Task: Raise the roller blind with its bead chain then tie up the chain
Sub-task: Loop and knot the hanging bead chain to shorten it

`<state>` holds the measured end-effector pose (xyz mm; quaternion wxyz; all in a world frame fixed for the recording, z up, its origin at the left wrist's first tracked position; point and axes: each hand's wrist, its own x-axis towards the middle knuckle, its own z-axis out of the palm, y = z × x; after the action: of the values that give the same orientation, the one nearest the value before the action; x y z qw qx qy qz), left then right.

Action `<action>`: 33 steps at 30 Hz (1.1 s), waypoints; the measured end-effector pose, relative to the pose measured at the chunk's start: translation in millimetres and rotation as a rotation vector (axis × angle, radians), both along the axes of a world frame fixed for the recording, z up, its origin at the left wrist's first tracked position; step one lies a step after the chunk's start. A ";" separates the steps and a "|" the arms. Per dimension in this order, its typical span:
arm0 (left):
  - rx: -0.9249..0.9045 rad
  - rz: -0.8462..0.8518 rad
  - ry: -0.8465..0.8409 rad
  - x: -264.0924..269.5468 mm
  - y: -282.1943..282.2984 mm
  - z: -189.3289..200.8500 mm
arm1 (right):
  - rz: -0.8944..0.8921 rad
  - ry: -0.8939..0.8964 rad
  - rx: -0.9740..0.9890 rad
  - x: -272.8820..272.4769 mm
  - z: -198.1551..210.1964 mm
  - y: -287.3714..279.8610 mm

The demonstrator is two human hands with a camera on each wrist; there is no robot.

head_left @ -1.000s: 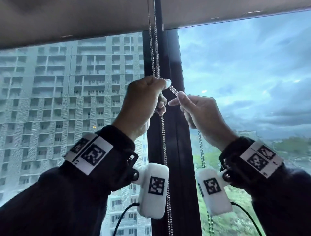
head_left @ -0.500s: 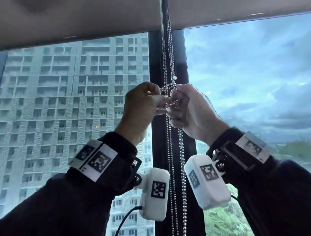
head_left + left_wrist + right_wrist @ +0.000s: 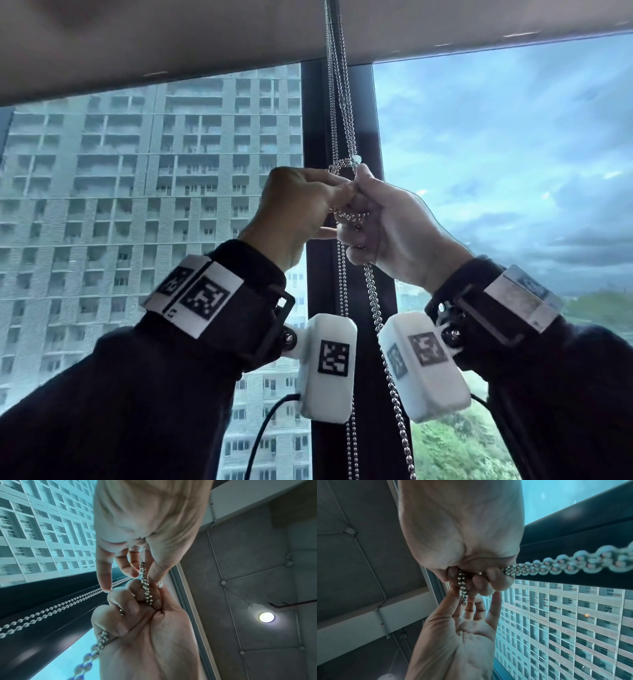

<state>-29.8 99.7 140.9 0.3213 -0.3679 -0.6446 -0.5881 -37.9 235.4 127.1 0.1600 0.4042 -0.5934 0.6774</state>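
The silver bead chain (image 3: 337,113) hangs in doubled strands from under the raised roller blind (image 3: 171,41), in front of the dark window post (image 3: 315,137). My hands meet at chest height on it. My left hand (image 3: 329,195) pinches a doubled length of chain (image 3: 143,574) between thumb and fingers. My right hand (image 3: 356,222) is a fist (image 3: 137,609) wrapped round the chain, with a small loop showing just above the knuckles (image 3: 342,168). The chain (image 3: 573,565) leaves the right fist (image 3: 471,580) and drops between the wrists. The left hand (image 3: 464,604) faces it, palm toward the camera.
Window glass lies on both sides of the post, with a high-rise block (image 3: 154,188) outside on the left and sky on the right. White camera boxes (image 3: 325,366) hang under both wrists beside the loose chain. A ceiling lamp (image 3: 266,617) shines behind me.
A second ago my hands were apart with a short span of chain stretched between them. They have come together, and the chain is now bunched and looped at the fingers.
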 end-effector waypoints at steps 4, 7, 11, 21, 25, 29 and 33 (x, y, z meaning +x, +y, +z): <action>0.017 0.228 0.184 -3.3 7.3 1.8 | -0.114 0.049 0.039 -0.5 -2.6 0.2; -0.030 0.313 0.276 -1.5 12.6 1.6 | -0.185 0.091 0.009 -1.3 -4.3 -0.5; 0.024 0.187 0.213 4.5 12.0 0.8 | -0.315 0.073 -0.084 -2.2 -8.1 1.3; 0.274 -0.039 0.146 9.4 -4.2 1.1 | -0.453 0.128 -0.145 -15.4 -1.8 -2.9; 0.335 -0.246 0.150 11.3 -8.9 0.0 | -0.458 0.106 -0.202 -17.6 -2.7 -0.3; 0.409 -0.540 0.084 18.5 -14.7 -0.2 | -0.474 0.056 -0.227 -23.1 -6.1 7.1; 0.339 -0.399 0.103 19.2 -20.4 2.0 | -0.485 0.045 -0.217 -27.0 -7.1 11.0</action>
<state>-10.6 79.3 142.9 0.2886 -0.4581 -0.4342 -0.7199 -64.9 246.4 120.0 0.3730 0.2455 -0.5932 0.6699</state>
